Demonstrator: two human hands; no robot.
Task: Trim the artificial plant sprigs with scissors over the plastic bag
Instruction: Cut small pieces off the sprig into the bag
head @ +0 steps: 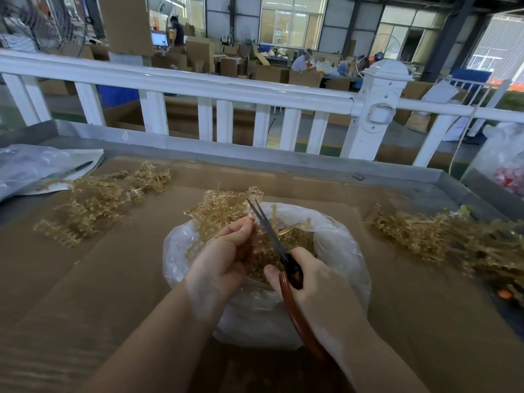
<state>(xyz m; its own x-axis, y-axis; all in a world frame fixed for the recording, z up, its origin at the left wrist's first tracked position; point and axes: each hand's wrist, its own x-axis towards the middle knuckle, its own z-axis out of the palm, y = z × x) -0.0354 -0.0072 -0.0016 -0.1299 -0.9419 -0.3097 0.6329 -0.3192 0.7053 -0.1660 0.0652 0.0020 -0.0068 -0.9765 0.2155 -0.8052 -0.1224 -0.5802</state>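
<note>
We counted two hands, the left hand (pixel 224 259) and the right hand (pixel 314 285), one pair of scissors (pixel 272 236), one open plastic bag (pixel 343 251) at centre frame, and three sprig heaps: left heap (pixel 93 202), right heap (pixel 442 236), held bunch (pixel 218 208).

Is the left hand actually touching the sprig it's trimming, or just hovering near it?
Touching. The head view shows the left hand with fingers curled around the tan sprig, holding it over the plastic bag.

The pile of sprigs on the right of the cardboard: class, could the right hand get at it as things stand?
Probably not straight away: the right hand grips the scissors. Nothing lies between it and the pile of sprigs, but its fingers are occupied.
</note>
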